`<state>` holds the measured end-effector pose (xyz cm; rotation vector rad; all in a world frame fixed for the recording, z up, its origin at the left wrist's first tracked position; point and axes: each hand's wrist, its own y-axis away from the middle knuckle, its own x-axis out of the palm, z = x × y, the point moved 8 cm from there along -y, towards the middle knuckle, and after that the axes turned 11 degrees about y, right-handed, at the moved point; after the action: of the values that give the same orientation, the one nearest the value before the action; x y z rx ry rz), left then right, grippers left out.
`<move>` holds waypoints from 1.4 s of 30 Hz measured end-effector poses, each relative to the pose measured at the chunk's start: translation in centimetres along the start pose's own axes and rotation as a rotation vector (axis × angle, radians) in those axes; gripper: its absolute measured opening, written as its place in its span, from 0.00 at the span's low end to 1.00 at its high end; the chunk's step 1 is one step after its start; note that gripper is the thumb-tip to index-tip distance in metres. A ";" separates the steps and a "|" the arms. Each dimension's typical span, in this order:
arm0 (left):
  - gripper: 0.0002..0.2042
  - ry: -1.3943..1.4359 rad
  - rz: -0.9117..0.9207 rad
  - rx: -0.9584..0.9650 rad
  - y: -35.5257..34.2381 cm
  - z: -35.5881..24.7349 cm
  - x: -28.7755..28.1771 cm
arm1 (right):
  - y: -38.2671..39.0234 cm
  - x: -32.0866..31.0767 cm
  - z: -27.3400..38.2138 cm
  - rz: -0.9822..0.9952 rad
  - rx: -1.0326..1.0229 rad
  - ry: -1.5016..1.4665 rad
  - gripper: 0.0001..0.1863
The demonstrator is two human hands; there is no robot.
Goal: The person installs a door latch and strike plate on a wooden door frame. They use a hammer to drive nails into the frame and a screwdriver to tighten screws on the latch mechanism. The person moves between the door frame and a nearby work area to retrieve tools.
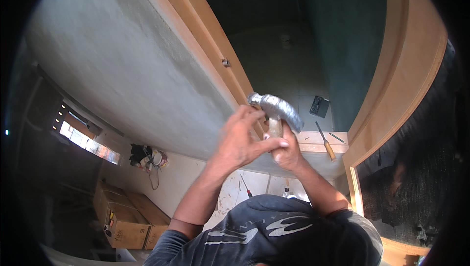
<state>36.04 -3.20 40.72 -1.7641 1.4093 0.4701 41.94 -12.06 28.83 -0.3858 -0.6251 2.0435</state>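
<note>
The right hand gripped the hammer; a slip could have bruised the left hand beside it, whose grip was unclear.

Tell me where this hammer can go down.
For the hammer, two patches look bare: the floor between the bucket, the cardboard boxes and the left forearm, and the dim floor beyond the sill, left of the dark block. The sill's right end is crowded: a wooden-handled tool and a pencil lie there.
</note>
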 end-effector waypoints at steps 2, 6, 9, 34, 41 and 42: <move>0.28 -0.038 -0.242 -0.005 -0.5 0.9 -4.2 | -1.1 -1.8 -0.7 -0.021 0.126 0.003 0.21; 0.31 -0.477 -0.767 0.397 -3.5 0.8 -9.6 | -3.5 -3.1 -2.2 -0.076 0.295 -0.018 0.22; 0.36 -0.397 -0.755 0.486 -5.5 2.8 -9.6 | -6.1 -1.7 -1.3 -0.138 0.133 -0.133 0.23; 0.46 -0.459 -0.773 0.509 -7.3 7.0 -8.6 | -11.1 0.3 -1.4 -0.284 -0.040 -0.086 0.21; 0.46 -0.400 -0.741 0.563 -7.6 7.4 -8.6 | -11.1 0.2 0.4 -0.376 -0.250 -0.009 0.20; 0.46 -0.391 -0.740 0.561 -7.6 7.3 -8.6 | -11.2 0.2 0.6 -0.385 -0.264 -0.011 0.20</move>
<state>41.89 8.24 45.21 -1.4761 0.4772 0.0002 49.30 -7.15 35.64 -0.3739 -0.9054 1.6022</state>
